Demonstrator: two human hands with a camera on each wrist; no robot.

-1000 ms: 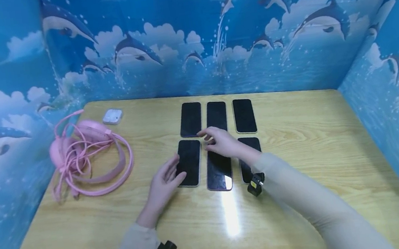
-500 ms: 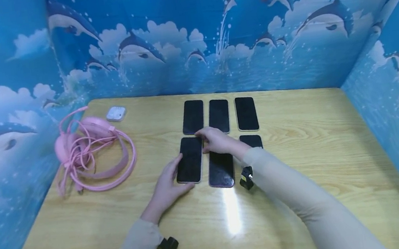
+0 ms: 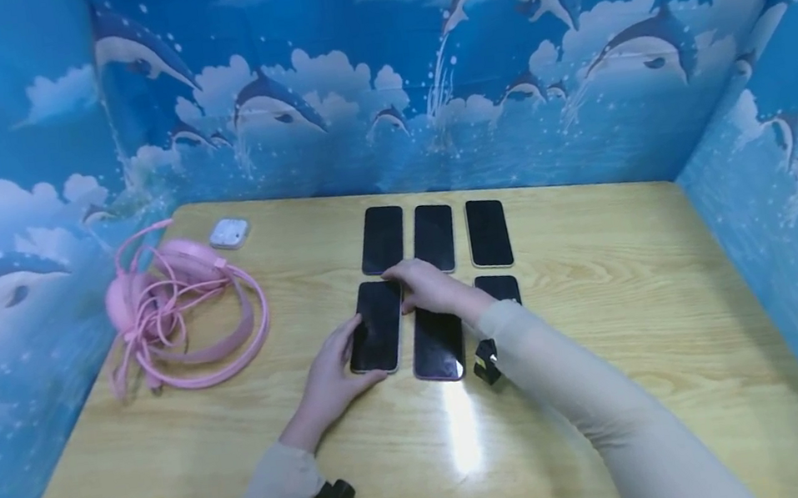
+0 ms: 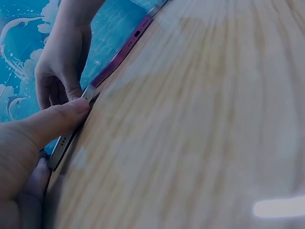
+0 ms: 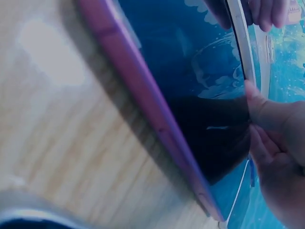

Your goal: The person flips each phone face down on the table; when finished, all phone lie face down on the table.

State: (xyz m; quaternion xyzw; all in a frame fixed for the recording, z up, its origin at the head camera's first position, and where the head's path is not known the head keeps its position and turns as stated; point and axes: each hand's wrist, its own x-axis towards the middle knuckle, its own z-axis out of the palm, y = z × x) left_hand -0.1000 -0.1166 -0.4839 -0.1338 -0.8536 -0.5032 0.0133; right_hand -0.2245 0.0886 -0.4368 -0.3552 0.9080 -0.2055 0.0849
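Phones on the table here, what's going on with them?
A person has six phones laid face up in two rows on the table. Both hands are on the near-left phone: the left hand holds its near end, thumb on the edge, and the right hand grips its far end. The purple-edged phone lies beside it. Pink headphones and a white case sit off to the left.
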